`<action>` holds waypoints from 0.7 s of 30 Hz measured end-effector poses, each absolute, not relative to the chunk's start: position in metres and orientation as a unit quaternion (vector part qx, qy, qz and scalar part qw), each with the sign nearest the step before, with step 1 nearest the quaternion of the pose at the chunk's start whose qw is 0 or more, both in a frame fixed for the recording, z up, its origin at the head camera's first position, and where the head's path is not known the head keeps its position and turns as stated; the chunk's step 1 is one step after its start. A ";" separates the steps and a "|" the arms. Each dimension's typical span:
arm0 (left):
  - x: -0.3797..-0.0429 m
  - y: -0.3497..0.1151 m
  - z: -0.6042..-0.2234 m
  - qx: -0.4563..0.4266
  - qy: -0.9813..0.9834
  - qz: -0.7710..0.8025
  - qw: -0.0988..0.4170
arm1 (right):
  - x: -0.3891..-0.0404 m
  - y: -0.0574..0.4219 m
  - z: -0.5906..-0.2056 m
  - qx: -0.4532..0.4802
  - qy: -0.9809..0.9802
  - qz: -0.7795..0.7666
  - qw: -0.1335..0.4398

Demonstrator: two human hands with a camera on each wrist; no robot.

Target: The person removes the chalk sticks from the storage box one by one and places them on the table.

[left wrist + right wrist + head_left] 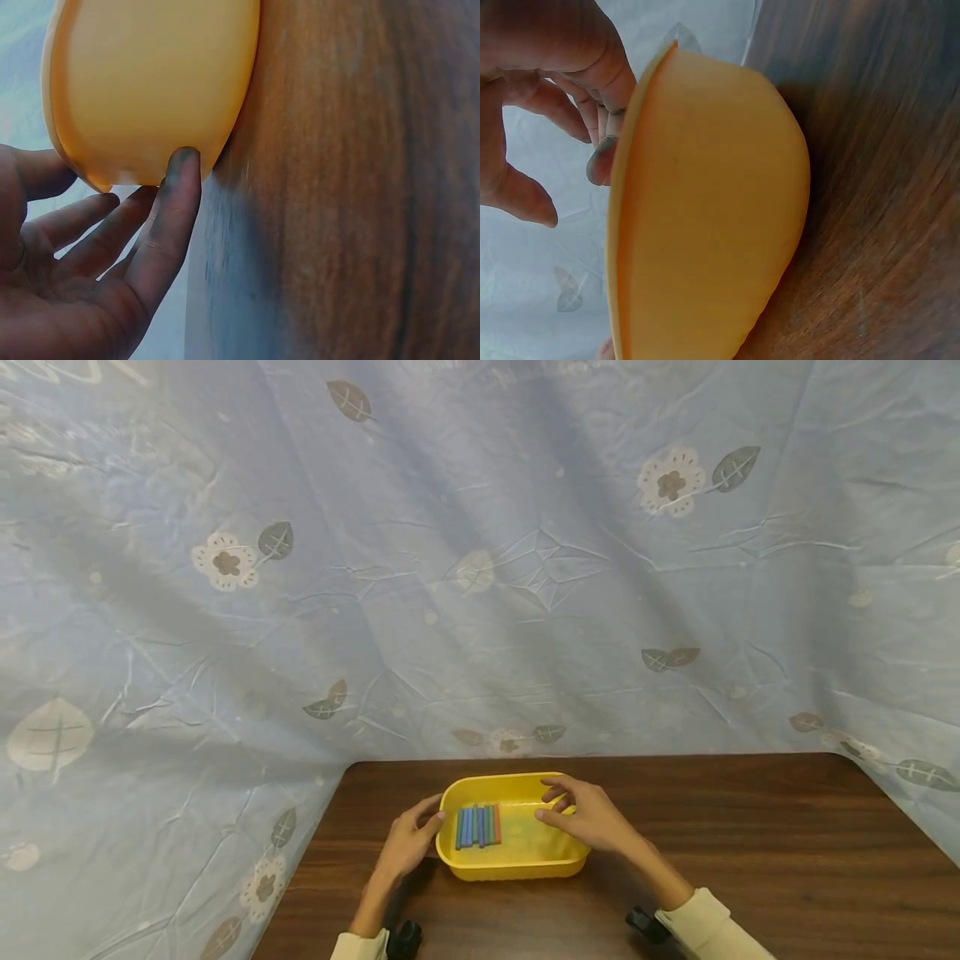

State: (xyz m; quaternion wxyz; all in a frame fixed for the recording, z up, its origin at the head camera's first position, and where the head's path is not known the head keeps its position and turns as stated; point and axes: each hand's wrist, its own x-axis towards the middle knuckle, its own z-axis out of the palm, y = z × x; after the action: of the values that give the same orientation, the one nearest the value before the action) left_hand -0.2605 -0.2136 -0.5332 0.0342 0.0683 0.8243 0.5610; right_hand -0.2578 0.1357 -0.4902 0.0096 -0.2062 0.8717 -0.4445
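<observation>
A yellow plastic tray (516, 870) stands on the table. In its left half, several chalk sticks (472, 827) in blue, green and orange lie side by side in a row; chalk-like smudges mark the tray floor. My left hand (408, 843) holds the tray's left end, thumb at the rim and fingers against the outer wall; its fingertips (184, 157) look dusty in the left wrist view. Over the right end hovers my right hand (592, 817), fingers loosely bent and thumb apart, nothing between them. The right wrist view shows the tray's outer wall (712, 187) beside that hand.
The dark brown wooden table (750, 843) extends to the right and in front of the tray. Behind and left of it hangs a pale blue curtain (487, 643) with leaf and flower prints. A black wrist camera (647, 925) sits at the right cuff.
</observation>
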 end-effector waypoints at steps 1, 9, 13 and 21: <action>-0.261 -0.214 -0.533 0.070 0.824 0.561 0.034 | -0.260 0.134 -0.491 -0.206 0.872 -0.444 0.012; -0.260 -0.213 -0.532 0.071 0.819 0.568 0.039 | -0.272 0.122 -0.496 -0.215 0.863 -0.455 0.046; -0.259 -0.213 -0.531 0.071 0.821 0.566 0.039 | -0.278 0.114 -0.499 -0.236 0.849 -0.470 0.060; -0.259 -0.212 -0.530 0.068 0.821 0.566 0.039 | -0.285 0.101 -0.502 -0.236 0.842 -0.474 0.109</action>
State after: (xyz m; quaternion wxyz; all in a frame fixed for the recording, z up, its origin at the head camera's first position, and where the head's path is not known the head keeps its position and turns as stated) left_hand -0.2590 -0.2118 -0.5302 0.0395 0.0678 0.8209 0.5656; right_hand -0.2850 0.1008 -0.5024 0.1089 -0.2355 0.8415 -0.4738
